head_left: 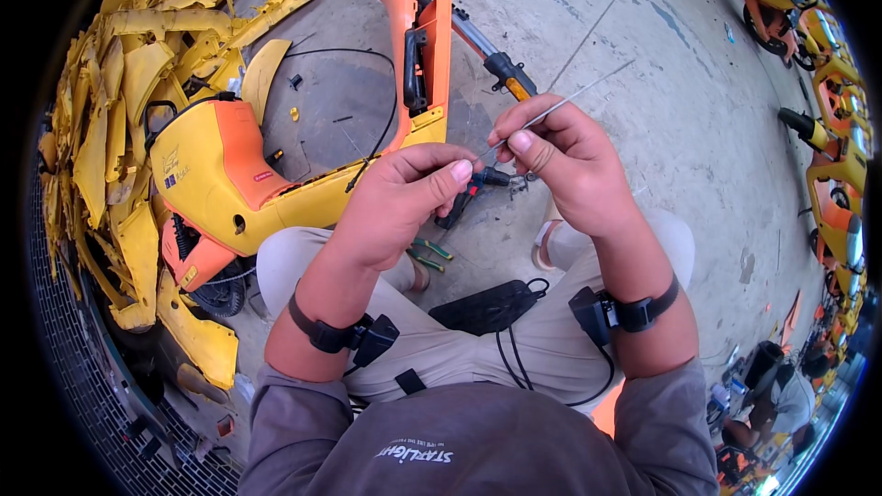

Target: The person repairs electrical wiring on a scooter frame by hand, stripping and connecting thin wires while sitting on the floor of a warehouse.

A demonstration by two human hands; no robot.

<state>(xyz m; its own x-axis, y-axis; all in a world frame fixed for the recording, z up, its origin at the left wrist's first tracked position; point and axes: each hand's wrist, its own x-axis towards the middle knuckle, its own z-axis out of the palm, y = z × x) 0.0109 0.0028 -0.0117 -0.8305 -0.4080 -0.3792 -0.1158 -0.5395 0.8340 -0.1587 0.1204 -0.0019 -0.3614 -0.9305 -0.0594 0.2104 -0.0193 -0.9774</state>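
Observation:
My left hand (423, 188) pinches a thin grey metal wire (597, 83) near its lower end, thumb against fingers. My right hand (556, 156) grips the same wire a little higher, and its long free end slants up to the right. Below my hands a cordless power tool (473, 191) lies on the concrete, partly hidden by my left hand. Green-handled pliers (432, 251) lie by my left foot. A black pouch (482, 310) with cords rests between my legs.
An orange-yellow scooter body (276, 211) lies ahead-left, beside heaped yellow panels (138, 129). A grey-black tube (496, 64) lies beyond my hands. A row of scooters (831, 174) lines the right. A co-worker (785, 400) is at lower right.

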